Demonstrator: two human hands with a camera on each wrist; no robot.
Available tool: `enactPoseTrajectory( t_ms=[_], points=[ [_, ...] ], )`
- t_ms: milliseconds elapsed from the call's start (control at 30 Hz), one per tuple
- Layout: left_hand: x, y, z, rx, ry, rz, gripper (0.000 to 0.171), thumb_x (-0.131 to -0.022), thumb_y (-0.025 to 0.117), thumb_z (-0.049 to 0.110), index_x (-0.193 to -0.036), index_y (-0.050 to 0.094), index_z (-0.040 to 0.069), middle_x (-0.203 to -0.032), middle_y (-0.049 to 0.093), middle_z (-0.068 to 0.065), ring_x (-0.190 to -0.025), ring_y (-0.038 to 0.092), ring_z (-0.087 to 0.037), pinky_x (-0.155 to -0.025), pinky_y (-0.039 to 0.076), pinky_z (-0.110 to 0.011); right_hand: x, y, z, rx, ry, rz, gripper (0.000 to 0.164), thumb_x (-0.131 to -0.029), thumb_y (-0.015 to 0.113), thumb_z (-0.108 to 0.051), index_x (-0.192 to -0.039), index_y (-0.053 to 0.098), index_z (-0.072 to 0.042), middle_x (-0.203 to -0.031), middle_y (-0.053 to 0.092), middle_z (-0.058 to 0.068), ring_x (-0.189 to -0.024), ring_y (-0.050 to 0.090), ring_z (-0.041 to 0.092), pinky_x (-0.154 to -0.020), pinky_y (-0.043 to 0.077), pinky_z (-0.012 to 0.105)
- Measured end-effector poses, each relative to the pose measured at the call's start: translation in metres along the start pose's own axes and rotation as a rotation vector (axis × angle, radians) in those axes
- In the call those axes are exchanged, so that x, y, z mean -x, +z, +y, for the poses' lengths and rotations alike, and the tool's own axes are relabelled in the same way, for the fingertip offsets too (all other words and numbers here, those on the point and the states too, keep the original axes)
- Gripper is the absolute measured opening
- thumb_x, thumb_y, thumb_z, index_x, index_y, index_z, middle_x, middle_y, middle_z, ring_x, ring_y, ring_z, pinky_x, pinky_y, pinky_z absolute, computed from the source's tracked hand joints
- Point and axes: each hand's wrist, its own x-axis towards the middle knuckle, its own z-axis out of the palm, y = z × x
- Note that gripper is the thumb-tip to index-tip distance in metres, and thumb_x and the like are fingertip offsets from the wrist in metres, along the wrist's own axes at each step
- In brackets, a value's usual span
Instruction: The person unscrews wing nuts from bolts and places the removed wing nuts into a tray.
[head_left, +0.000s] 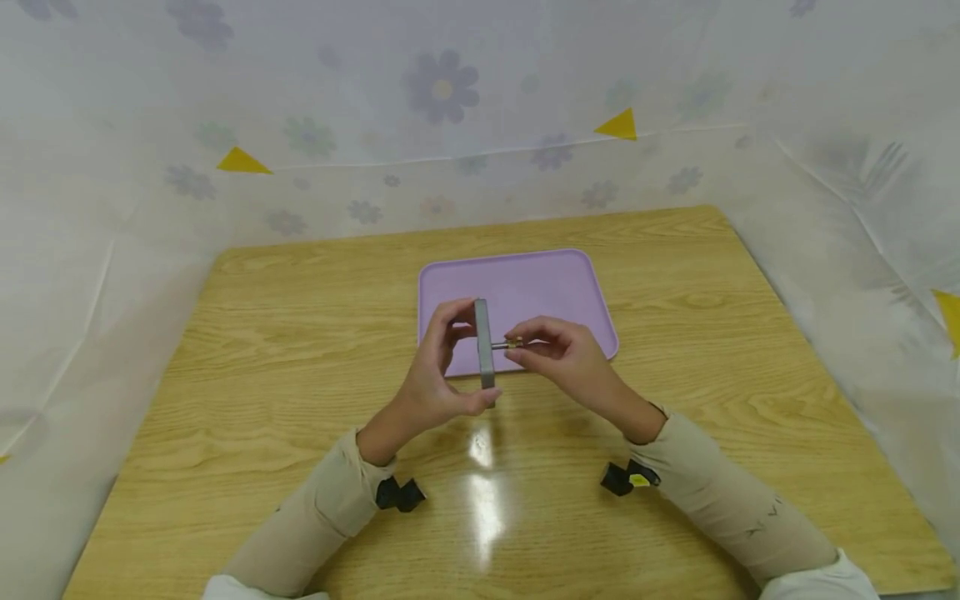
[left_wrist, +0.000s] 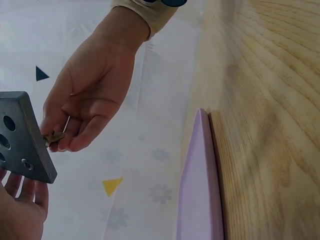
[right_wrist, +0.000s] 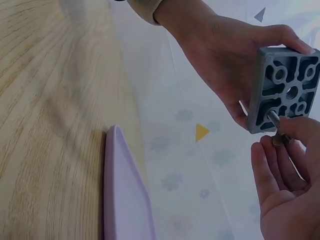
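My left hand [head_left: 438, 367] holds a grey rectangular plate [head_left: 483, 342] upright, fingers on its far edge and thumb on its near edge. Round holes pierce the plate's smooth face [left_wrist: 22, 135] in the left wrist view; its other face [right_wrist: 280, 92] is ribbed, with several ringed holes. A threaded bolt [right_wrist: 274, 118] stands out from a corner hole of the ribbed face. At the bolt's outer end is a brass-coloured, wing-like piece [head_left: 513, 342], which my right hand [head_left: 566, 350] pinches between thumb and fingers. How deep the bolt sits is hidden.
Beneath and beyond my hands, a shallow lilac tray [head_left: 525, 271] lies on the wood-grain table [head_left: 300, 333]. Pale flowered sheeting [head_left: 360, 108] with yellow triangles surrounds the table's back and sides. Small black devices [head_left: 401, 494] are at both wrists.
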Motion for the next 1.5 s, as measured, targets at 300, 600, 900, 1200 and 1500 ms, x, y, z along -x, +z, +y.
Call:
enactPoseTrajectory(
  t_ms=[300,600,900,1200,1500],
  points=[
    [0.000,-0.001,0.000,-0.004,-0.016,0.003,0.090,-0.073,0.076,0.038,-0.135,0.028,-0.005,-0.122,0.039,-0.018,-0.110,0.043,-0.030,-0.092,0.042,-0.043,0.000,-0.002,0.000,0.043,-0.097,-0.020,0.029,-0.082,0.065,0.006,-0.110,0.059,0.007,-0.109,0.058,0.022,-0.104,0.057,0.031,-0.091,0.047,0.039],
    [-0.001,-0.003,-0.001,-0.014,-0.009,0.020,0.090,-0.070,0.077,0.033,-0.135,0.028,-0.004,-0.123,0.039,-0.017,-0.109,0.043,-0.031,-0.092,0.043,-0.043,0.009,-0.011,-0.001,0.152,0.008,0.043,0.015,-0.092,0.054,-0.002,-0.101,0.064,0.005,-0.097,0.064,0.019,-0.088,0.063,0.023,-0.078,0.054,0.033],
    [-0.001,-0.002,-0.001,-0.011,-0.006,0.024,0.091,-0.070,0.077,0.037,-0.134,0.029,-0.006,-0.122,0.039,-0.021,-0.109,0.043,-0.031,-0.091,0.043,-0.042,0.008,-0.007,0.001,0.032,0.031,-0.052,0.038,-0.102,0.036,-0.016,-0.099,0.062,0.012,-0.095,0.064,0.022,-0.083,0.064,0.035,-0.077,0.054,0.040],
    [0.000,0.000,0.000,-0.003,-0.014,0.009,0.089,-0.073,0.075,0.039,-0.135,0.028,-0.005,-0.123,0.040,-0.014,-0.109,0.043,-0.031,-0.091,0.042,-0.044,0.005,-0.004,0.001,0.035,0.107,-0.011,0.024,-0.094,0.056,-0.015,-0.108,0.063,0.003,-0.101,0.064,0.015,-0.091,0.064,0.031,-0.081,0.051,0.047],
    [0.000,0.000,0.001,0.002,-0.018,-0.002,0.088,-0.073,0.075,0.037,-0.135,0.028,-0.004,-0.123,0.040,-0.014,-0.109,0.043,-0.030,-0.092,0.042,-0.044,0.000,0.000,-0.002,0.046,-0.016,-0.012,0.019,-0.084,0.064,0.000,-0.104,0.063,0.002,-0.104,0.062,0.015,-0.097,0.062,0.026,-0.082,0.052,0.038]
  ],
)
